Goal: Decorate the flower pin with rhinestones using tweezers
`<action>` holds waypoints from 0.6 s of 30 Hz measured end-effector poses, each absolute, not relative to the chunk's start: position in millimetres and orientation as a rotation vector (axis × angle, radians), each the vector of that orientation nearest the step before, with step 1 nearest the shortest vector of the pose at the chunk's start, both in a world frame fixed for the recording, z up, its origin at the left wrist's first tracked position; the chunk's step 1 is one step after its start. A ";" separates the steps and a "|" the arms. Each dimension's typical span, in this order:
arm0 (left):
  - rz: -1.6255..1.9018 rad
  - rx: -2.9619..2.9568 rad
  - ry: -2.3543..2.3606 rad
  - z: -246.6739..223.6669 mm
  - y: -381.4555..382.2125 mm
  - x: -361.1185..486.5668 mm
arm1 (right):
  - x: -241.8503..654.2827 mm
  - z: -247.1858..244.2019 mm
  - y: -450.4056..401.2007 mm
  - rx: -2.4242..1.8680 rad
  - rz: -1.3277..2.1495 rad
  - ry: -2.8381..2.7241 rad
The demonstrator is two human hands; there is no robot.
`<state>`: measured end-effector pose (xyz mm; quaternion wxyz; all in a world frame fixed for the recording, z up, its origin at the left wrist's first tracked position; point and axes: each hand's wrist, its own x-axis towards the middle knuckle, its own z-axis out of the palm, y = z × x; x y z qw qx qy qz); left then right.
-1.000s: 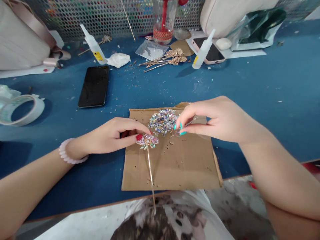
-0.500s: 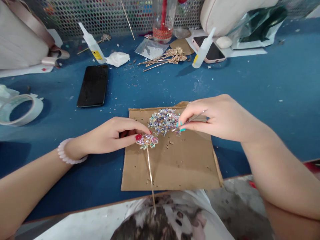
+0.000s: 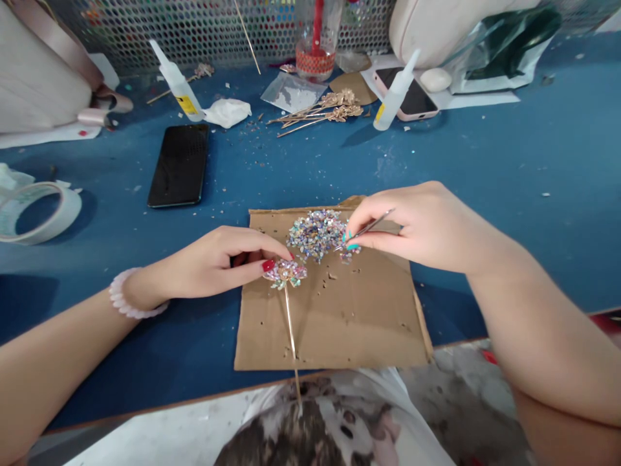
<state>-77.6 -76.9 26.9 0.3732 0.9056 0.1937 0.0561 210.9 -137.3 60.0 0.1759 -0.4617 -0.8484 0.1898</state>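
My left hand (image 3: 233,262) pinches the jewelled head of a hairpin (image 3: 286,273) between thumb and fingers. The pin's thin gold stem points toward me and reaches past the near edge of a cardboard sheet (image 3: 359,323). Pink, green and clear chips cover the head. Closed around slim metal tweezers (image 3: 371,226), my right hand (image 3: 407,226) has their tips down at the right edge of a heap of small shiny chips (image 3: 315,234) on the cardboard. Whether a chip sits in the tips is too small to tell.
A black phone (image 3: 179,166) and a tape roll (image 3: 41,212) lie to the left. Along the back are two glue bottles (image 3: 182,90), several gold hairpins (image 3: 325,113), a small plastic bag (image 3: 291,94), another phone (image 3: 412,97) and a clear cup (image 3: 316,45).
The tweezers in my right hand have tilted more steeply, and their tips have shifted slightly up at the heap's edge. My left hand and the hairpin stay put.
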 end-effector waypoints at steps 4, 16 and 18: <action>0.149 2.325 0.485 28.9 -77.8 -76.9 | 211.5 58.3 -136.2 -1.288 0.555 -2.388; 0.119 2.296 0.508 32.4 -78.8 -75.6 | 211.8 57.4 -136.1 -1.266 0.565 -2.369; 0.114 2.297 0.513 32.3 -78.9 -75.5 | 211.5 57.6 -136.2 -1.259 0.563 -2.367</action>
